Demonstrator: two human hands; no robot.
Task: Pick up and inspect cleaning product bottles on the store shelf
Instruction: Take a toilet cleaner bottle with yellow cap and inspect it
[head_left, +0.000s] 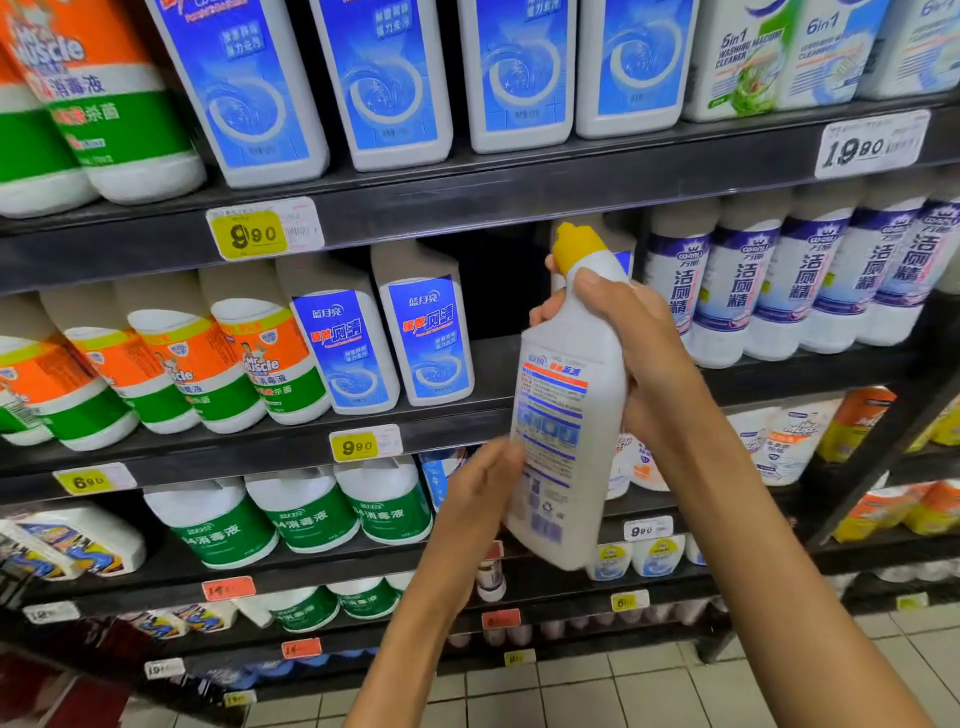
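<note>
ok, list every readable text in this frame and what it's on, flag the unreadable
"Mr Muscle": orange and green bottles
"6 in 1 WASHING MACHINE CLEANER": top shelf bottle
"19.90": white price tag
"9.90": upper yellow tag
"9.90": lower yellow tag
"6.90": left yellow tag
Held bottle, gripped by right hand and left hand: back label print too small to read.
Red tags: blurred.
</note>
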